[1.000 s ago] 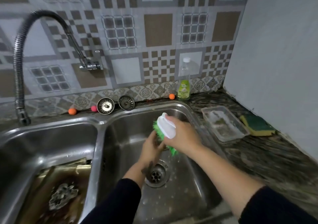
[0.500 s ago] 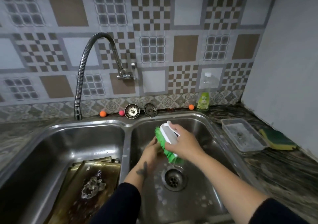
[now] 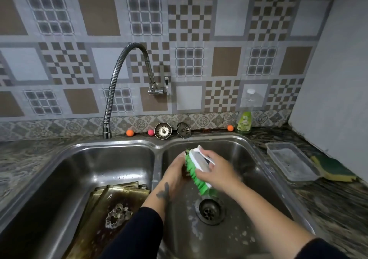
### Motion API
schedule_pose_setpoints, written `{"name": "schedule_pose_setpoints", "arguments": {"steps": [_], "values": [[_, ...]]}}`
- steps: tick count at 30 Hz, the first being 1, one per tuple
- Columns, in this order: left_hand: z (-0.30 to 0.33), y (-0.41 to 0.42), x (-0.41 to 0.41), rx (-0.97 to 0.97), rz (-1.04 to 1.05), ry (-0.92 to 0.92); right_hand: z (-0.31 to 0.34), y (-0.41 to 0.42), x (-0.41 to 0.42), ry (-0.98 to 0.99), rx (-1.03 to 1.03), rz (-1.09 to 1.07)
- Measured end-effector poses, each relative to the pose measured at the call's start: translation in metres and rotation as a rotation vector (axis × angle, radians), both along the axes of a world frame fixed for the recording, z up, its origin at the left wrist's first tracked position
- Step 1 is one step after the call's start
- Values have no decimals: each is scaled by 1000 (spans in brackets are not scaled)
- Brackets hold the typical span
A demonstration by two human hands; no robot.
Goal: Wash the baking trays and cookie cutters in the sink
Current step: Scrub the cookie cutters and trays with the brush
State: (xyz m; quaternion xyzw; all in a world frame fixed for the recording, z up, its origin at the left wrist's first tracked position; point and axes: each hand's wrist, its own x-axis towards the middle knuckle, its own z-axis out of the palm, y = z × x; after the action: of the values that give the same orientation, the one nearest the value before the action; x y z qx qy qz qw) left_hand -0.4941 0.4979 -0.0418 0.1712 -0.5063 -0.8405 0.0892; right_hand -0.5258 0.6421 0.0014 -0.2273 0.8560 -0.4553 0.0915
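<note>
Over the right sink basin (image 3: pixel 247 159), my right hand (image 3: pixel 217 171) grips a white scrub brush with green bristles (image 3: pixel 196 169). The bristles press against something small held in my left hand (image 3: pixel 175 171); that item is almost wholly hidden by the fingers and bristles, so I cannot tell what it is. In the left basin (image 3: pixel 83 159) lie stacked, greasy golden baking trays (image 3: pixel 103 201), with a flower-shaped metal cookie cutter (image 3: pixel 117 216) resting on the top one.
A flexible chrome faucet (image 3: pixel 119 75) hangs over the left basin's back rim. Two sink strainers (image 3: pixel 163 130), small orange and pink balls and a green dish soap bottle (image 3: pixel 244 119) line the back ledge. A clear plastic container (image 3: pixel 290 163) and yellow-green sponge (image 3: pixel 334 169) sit on the right counter.
The view has swung left and up, bringing more of the left basin and wall into sight. Both hands stay together over the right basin, the brush shifting slightly against the held item.
</note>
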Motion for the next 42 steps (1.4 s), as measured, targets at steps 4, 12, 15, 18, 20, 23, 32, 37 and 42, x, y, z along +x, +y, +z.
{"name": "schedule_pose_setpoints", "arguments": {"steps": [4,12,15,18,20,23,32,37,42], "values": [[-2,-6,1,-95,-17,51,2,-13,2,189,223,2],[-14,-11,7,-82,39,51,4,-26,4,341,512,98],[-22,-22,9,-123,106,23,1,-32,5,263,538,130],[-34,-26,13,-120,86,23,0,-32,-2,100,404,17],[-26,-22,17,-154,103,30,-4,-35,-3,-48,204,-81],[-23,-28,18,-228,69,65,-8,-46,0,-132,76,-111],[-18,-44,34,-565,74,-39,-15,-63,-5,-85,132,-168],[-35,-112,60,-950,264,-331,-20,-57,-11,-51,212,-188],[-75,-143,91,-1162,165,-669,-21,-46,-14,-3,256,-195]]}}
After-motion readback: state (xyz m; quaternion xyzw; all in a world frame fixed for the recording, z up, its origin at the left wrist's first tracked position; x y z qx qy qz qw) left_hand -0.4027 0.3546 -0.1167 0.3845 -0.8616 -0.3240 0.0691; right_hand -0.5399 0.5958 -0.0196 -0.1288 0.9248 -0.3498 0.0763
